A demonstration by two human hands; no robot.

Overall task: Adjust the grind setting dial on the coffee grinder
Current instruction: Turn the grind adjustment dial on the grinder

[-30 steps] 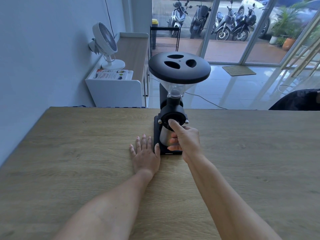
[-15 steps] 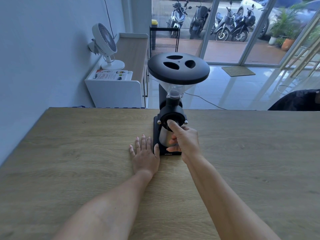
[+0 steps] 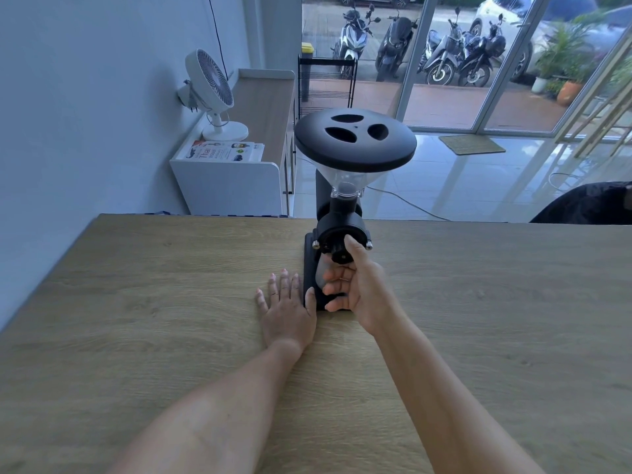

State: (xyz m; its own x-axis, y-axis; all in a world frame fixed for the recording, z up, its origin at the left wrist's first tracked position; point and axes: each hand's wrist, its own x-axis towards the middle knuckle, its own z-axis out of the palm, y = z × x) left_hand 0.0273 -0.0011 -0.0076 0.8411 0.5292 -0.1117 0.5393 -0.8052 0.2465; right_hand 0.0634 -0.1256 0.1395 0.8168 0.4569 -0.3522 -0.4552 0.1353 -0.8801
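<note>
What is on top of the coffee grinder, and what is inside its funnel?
A round black lid with three oval holes sits on the coffee grinder. The clear funnel below looks empty from outside; the lid covers its upper inside.

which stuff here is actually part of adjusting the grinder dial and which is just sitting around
In the job: coffee grinder, grind dial, right hand on the dial, left hand flat beside the base.

Lying about: white fan, booklet, doormat.

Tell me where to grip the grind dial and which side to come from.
Pinch the small round dial by its rim, coming from the front: it faces the person on the coffee grinder. The right hand does so, thumb above.
</note>
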